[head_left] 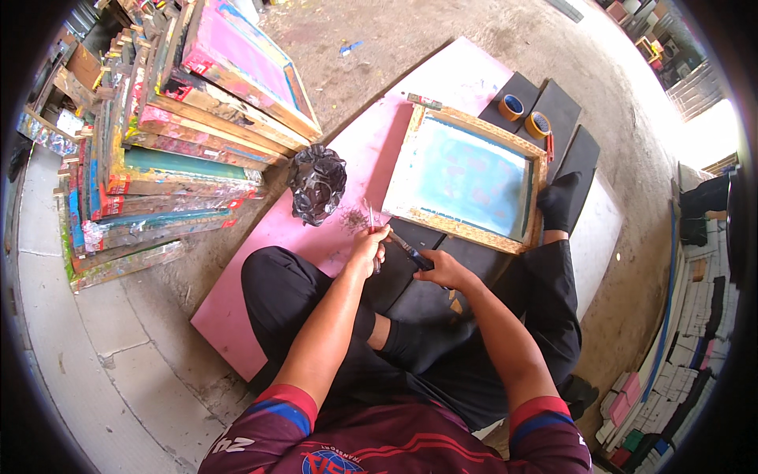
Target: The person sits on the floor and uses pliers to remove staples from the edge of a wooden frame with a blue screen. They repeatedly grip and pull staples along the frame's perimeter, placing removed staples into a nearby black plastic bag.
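Both hands meet at mid-frame: the left hand (pixel 369 243) closes on a thin red stick (pixel 371 221) standing nearly upright, while the right hand (pixel 444 271) grips a dark-handled knife (pixel 407 249) whose long axis runs diagonally, tip pointing up-left toward the stick. Just above lies a wooden screen frame (pixel 472 175) on a pink board (pixel 347 150); two tape rolls (pixel 524 114) sit upper right.

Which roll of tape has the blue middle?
The left roll of tape, farther from the red-handled tool, shows blue inside. The other roll beside it looks orange all round.
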Tool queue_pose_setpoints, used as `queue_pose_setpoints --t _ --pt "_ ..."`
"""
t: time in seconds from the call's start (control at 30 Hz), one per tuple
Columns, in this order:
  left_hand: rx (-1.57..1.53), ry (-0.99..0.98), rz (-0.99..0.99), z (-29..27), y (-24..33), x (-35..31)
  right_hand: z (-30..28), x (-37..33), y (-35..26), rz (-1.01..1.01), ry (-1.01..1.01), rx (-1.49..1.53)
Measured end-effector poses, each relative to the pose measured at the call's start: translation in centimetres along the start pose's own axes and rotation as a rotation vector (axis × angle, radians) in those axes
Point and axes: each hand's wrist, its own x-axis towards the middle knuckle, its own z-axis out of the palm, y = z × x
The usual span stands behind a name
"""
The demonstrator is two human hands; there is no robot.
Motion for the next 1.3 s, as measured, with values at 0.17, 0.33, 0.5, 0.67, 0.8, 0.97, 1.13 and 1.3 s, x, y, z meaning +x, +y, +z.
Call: queue_pose_setpoints --t 0.17,0.33,0.5,0.67,0.8,0.97,1.13,1.3 --pt "-0.010 0.030 0.046 0.2 -0.1 0.0 -0.8 0.0 -0.1 0.254 -0.292 0.488" --pt "0.123 0.337 0.208 -0.2 0.6 0.1 -3.0 0.0 -0.2 0.341 -0.259 0.632" --pt "0.095 0.518 0.251 -0.6 1.5 -0.2 -4.8 0.8 0.0 0.413 -0.270 0.719" --pt "0.090 0.544 0.259 -0.5 1.5 -0.3 -5.4 1.4 0.0 0.431 -0.335 0.771" --pt "0.142 0.582 0.258 -0.2 1.4 -0.1 -6.3 1.6 -0.5 0.468 -0.353 0.847" --pt "0.285 0.600 0.321 -1.0 0.4 1.2 -7.5 2.1 -0.1 0.506 -0.402 0.864" --pt "0.425 0.655 0.380 -1.6 -1.2 3.2 -5.1 2.5 -0.7 0.468 -0.164 0.296" --pt "0.356 0.628 0.421 -2.1 -1.5 3.4 -1.8 2.4 -0.7 0.446 0.048 -0.007"
